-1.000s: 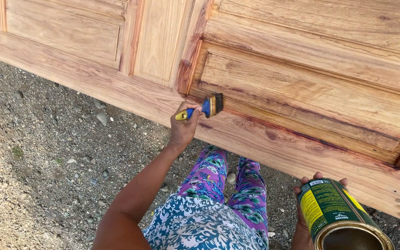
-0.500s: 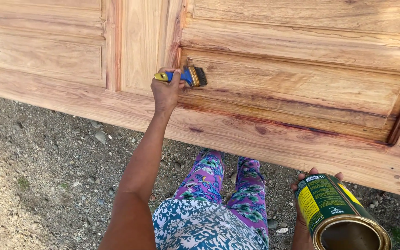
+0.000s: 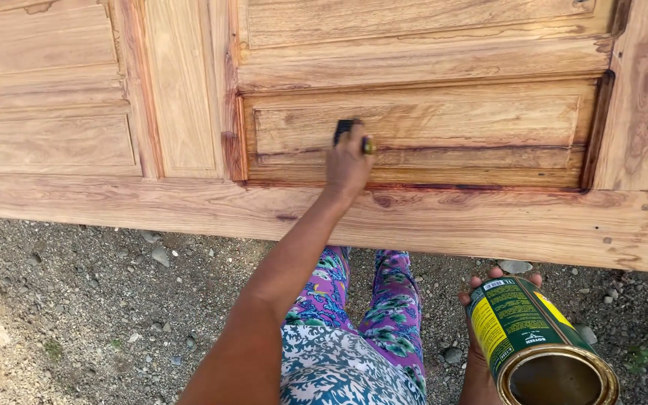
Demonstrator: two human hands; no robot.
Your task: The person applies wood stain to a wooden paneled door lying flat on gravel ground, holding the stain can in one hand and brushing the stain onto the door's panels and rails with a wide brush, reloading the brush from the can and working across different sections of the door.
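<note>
My left hand [image 3: 347, 162] is raised at arm's length and grips a small paintbrush [image 3: 349, 129] with a dark head. The brush touches the recessed panel of a large wooden door [image 3: 444, 221] that stands on its long edge in front of me. Reddish-brown stain darkens the panel's lower groove and frame. My right hand [image 3: 480, 291] holds an open green and yellow tin can [image 3: 534, 341] low at the right, fingers wrapped behind it. The can's gold rim faces me and its inside looks dark.
Gravel ground [image 3: 91, 300] with scattered stones lies under the door and to the left. My legs in purple patterned trousers [image 3: 384, 307] stretch toward the door's lower edge. Another paneled section of the door [image 3: 54, 139] lies to the left.
My left hand has carried the brush up and right, from the panel's left edge onto the face of the recessed panel. The can stays low at my right.
</note>
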